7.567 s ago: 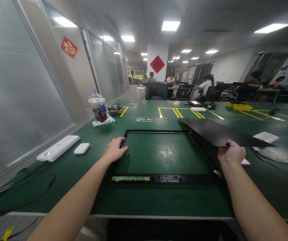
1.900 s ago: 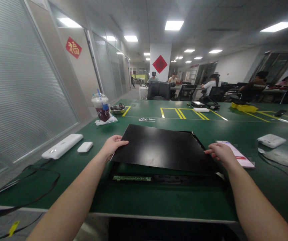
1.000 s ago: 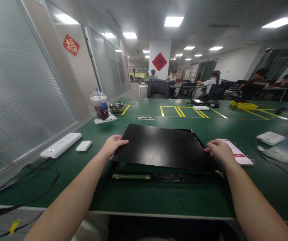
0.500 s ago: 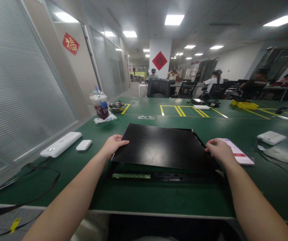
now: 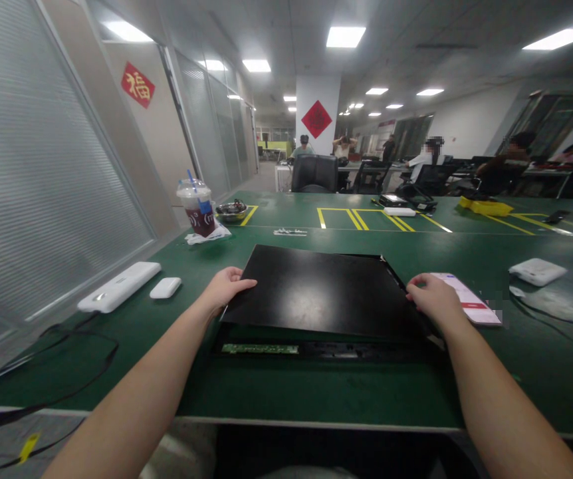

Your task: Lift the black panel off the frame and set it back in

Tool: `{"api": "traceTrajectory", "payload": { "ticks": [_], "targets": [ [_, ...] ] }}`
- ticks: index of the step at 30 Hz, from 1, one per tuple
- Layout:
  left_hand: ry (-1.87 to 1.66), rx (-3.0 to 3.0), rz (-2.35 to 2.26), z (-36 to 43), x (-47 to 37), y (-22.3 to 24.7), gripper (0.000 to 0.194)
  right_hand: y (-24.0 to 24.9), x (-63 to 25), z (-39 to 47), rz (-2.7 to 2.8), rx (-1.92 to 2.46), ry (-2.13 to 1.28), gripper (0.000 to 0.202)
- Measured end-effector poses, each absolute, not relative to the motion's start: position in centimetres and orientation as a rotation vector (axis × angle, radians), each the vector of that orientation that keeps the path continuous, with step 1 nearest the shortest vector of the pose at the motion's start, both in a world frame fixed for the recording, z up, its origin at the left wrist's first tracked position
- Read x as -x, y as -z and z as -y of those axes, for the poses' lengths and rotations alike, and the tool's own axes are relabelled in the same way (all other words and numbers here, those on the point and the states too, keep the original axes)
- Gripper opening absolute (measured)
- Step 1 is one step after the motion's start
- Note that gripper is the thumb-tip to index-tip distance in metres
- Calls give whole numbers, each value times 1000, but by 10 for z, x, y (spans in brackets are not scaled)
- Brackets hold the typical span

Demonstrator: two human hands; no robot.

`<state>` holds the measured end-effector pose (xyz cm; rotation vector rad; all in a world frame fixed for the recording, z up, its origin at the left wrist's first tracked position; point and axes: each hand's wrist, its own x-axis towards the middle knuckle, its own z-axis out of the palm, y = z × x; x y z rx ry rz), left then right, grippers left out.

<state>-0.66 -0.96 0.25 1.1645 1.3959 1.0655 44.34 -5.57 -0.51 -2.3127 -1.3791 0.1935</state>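
A thin black display panel (image 5: pixel 311 293) lies tilted over a black frame (image 5: pixel 366 351), its near edge lifted clear of the frame's near strip. Along that strip runs a narrow green circuit board (image 5: pixel 261 348). My left hand (image 5: pixel 229 289) is closed on the panel's left edge, thumb on top, the other fingers partly hidden beneath. At the right edge my right hand (image 5: pixel 429 297) is closed in a pinch; whether it also touches the frame there is hard to see. A pink-edged phone (image 5: pixel 470 303) lies just beyond my right wrist.
On the green table (image 5: pixel 316 399) stand a lidded drink cup (image 5: pixel 199 211) and a metal bowl (image 5: pixel 233 211). A white power bank (image 5: pixel 121 286) and a small white case (image 5: pixel 165 288) lie left. A white device (image 5: pixel 538 271) with a cable lies right. Several people sit farther back.
The camera view has shifted very slightly. Both hands keep their hold at the panel's sides, and the panel has not visibly moved.
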Motion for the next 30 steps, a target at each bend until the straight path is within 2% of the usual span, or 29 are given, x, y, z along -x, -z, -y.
{"api": "traceTrajectory", "payload": {
  "ticks": [11, 19, 25, 30],
  "targets": [
    [-997, -1235, -1407, 13, 8, -11, 51, 10, -449, 55, 1391, 2276, -172, 25],
    [-938, -1302, -1425, 14, 11, -11, 74, 9, -448, 56, 1382, 2266, -176, 22],
    [-902, -1434, -1499, 11, 14, -7, 66, 8, -448, 57, 1390, 2284, -187, 22],
    [-895, -1417, -1514, 11, 15, -8, 69, 9, -448, 57, 1388, 2281, -192, 23]
  ]
}}
